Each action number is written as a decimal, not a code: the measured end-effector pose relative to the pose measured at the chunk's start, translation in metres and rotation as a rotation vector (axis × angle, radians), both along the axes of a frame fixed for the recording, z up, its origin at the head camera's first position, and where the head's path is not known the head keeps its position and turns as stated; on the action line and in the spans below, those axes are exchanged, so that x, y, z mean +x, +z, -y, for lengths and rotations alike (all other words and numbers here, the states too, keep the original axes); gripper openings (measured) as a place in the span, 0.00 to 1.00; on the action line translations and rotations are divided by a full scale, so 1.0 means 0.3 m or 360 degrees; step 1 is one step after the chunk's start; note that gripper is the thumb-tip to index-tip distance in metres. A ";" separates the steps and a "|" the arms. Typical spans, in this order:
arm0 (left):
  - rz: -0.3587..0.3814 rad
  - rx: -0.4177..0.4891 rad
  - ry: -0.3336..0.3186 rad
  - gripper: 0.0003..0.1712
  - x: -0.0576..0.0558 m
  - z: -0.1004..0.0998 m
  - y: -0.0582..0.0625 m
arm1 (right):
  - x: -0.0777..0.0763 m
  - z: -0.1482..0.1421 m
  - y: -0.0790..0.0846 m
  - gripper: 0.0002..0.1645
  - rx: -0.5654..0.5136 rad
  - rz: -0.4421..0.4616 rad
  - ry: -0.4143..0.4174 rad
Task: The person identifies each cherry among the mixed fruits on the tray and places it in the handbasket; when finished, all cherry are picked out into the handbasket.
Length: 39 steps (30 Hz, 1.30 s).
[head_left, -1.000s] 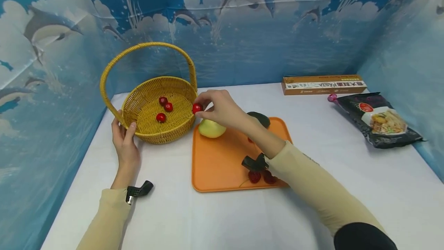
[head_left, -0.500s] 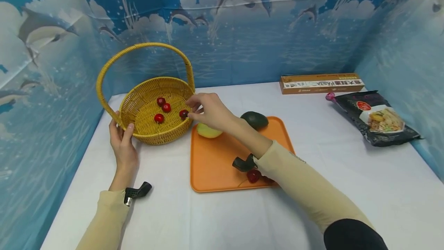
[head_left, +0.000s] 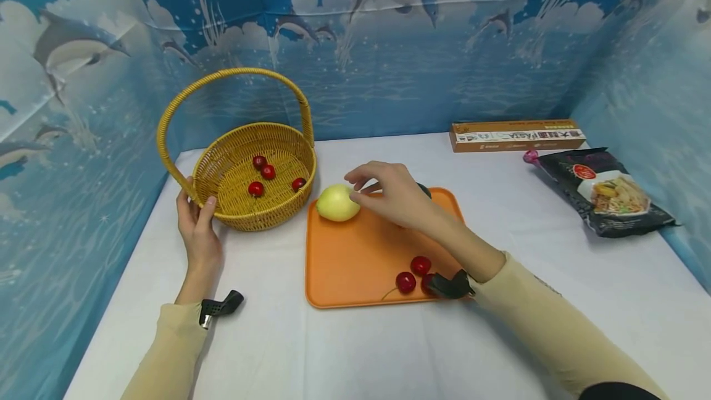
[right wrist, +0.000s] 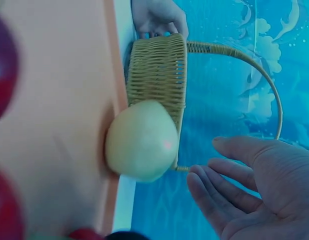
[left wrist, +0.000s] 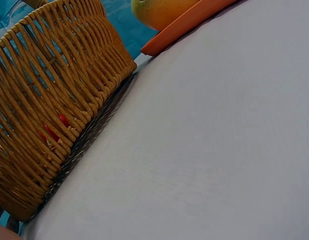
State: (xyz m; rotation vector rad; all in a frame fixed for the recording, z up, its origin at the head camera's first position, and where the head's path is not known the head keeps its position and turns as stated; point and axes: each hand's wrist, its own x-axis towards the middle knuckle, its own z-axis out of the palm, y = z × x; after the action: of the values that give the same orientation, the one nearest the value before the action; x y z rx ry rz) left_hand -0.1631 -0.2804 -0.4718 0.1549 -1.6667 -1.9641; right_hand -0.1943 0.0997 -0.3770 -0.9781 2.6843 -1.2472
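A yellow wicker basket with a tall hoop handle stands at the left back. My left hand grips its near left rim, thumb over the edge. Several red cherries lie inside; one cherry is near the right wall. My right hand, fingers loosely bent and holding nothing, hovers above the orange tray. Right by its fingertips is a rounded yellow fruit at the tray's far left corner. In the right wrist view, that palm is bare. Dark red cherries sit at the tray's near right.
A dark green avocado is mostly hidden behind my right hand. Toward the back right lie a long brown pasta box, a black food packet and a small pink item. Dolphin-printed cloth walls enclose the white table.
My right hand has lowered a cherry into the basket's right side, let go of it, and drawn back rightward over the tray. My left hand keeps its grip on the basket.
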 end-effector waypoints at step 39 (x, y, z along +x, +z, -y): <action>0.0029 0.0000 -0.0004 0.35 0.003 0.003 0.000 | 0.136 -0.243 -0.114 0.24 0.0585 0.0005 -0.0082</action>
State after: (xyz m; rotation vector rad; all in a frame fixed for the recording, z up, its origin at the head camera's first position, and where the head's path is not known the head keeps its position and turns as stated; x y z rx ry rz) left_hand -0.1624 -0.2812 -0.4717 0.1718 -1.6793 -1.9700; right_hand -0.1536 0.1726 -0.4111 -0.8578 2.8064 -0.7167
